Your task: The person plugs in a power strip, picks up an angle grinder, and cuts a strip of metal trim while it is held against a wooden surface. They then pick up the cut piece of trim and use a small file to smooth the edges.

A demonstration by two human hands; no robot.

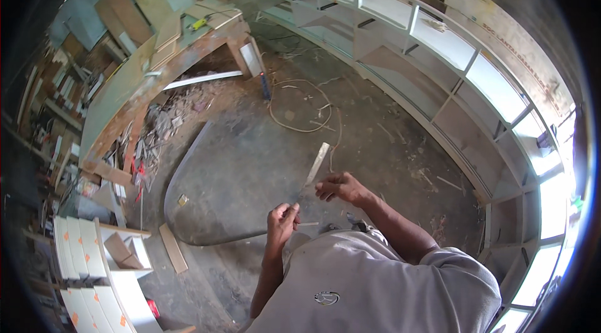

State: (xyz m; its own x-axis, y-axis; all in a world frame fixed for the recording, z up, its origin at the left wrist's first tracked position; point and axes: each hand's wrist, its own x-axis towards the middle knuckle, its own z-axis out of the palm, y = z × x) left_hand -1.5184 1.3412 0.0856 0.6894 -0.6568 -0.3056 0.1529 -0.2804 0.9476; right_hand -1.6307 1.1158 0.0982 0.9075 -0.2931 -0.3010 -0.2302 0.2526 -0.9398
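Note:
My left hand is closed in a pinch, with fingertips upward, at the lower middle of the view. My right hand is a little above and right of it, fingers curled. What either holds is too small to make out. A pale flat strip reaches up from between my hands; I cannot tell whether it is held or lies on the floor. A long thin grey band curves in a wide loop on the concrete floor, passing behind my left wrist. A short thin white piece is just right of that hand.
A worn workbench with a yellow tool stands upper left above scraps. A long curved white cabinet frame lines the right. A coiled hose lies ahead. White panels, a small shelf unit and a board are lower left.

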